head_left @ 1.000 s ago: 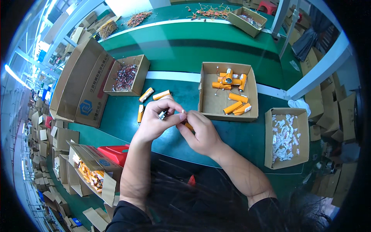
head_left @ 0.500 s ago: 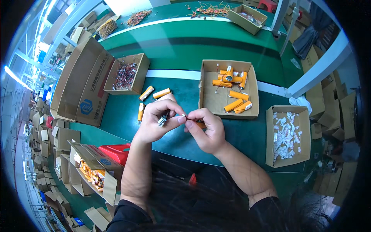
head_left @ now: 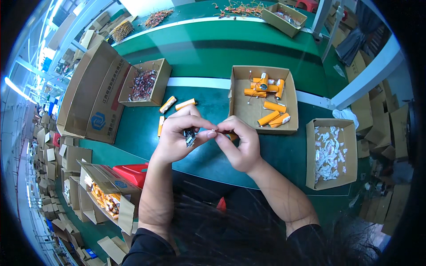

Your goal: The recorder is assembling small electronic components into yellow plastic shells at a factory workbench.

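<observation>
My left hand (head_left: pixel 173 137) and my right hand (head_left: pixel 243 144) meet fingertip to fingertip above the front of the green table. Pinched at the left thumb and forefinger is a tiny white connector (head_left: pixel 214 131), its details too small to make out. A shiny metal piece (head_left: pixel 191 138) is tucked in the curled left fingers; its kind is unclear. My right thumb and forefinger close at the connector too. Within the right hand's grasp shows a bit of an orange battery cell (head_left: pixel 232 137), mostly hidden. Several loose orange cells (head_left: pixel 185 104) lie beyond the left hand.
An open carton (head_left: pixel 264 123) of wired orange cells stands beyond my right hand. Farther right is a box (head_left: pixel 312 177) of white scraps. At the left are a box (head_left: pixel 160 84) of small wired parts, a tall carton (head_left: pixel 95 95) and a red stool-like object (head_left: pixel 133 175).
Both hands stay fingertip to fingertip with slight finger shifts. The metal piece in my left hand has turned a little. The whole view has shifted slightly.
</observation>
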`<state>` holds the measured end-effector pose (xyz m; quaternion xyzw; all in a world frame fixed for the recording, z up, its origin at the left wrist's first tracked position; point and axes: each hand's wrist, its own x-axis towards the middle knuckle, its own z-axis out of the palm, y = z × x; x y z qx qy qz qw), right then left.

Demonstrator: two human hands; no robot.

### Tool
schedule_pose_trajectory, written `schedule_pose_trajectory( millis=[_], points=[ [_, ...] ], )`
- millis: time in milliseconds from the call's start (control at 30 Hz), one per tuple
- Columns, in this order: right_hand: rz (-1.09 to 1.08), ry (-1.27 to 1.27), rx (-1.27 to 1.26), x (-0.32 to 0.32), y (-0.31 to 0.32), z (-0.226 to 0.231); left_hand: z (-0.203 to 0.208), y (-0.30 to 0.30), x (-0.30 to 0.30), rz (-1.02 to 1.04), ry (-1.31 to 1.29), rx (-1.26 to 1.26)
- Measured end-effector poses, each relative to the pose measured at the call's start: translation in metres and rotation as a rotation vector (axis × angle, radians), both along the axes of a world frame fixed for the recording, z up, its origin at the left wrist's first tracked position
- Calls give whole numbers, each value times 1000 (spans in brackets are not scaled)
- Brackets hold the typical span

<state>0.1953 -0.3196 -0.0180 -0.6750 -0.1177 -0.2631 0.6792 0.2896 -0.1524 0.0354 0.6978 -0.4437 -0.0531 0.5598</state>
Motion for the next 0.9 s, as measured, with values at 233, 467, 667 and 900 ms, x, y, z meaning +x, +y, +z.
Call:
schedule_pose_trajectory(
  millis=[233, 467, 667, 900],
  points=[
    [297, 211, 410, -4, 2, 0, -2, 2, 4, -23, -45, -26],
    [349, 168, 520, -1, -1, 0, 3, 1, 4, -63, -36, 34],
    [363, 131, 546, -2, -2, 1, -1, 1, -2, -278, 414, 12],
    [436, 77, 569, -1, -4, -3, -9, 12, 6, -504, 629, -139]
  ],
)
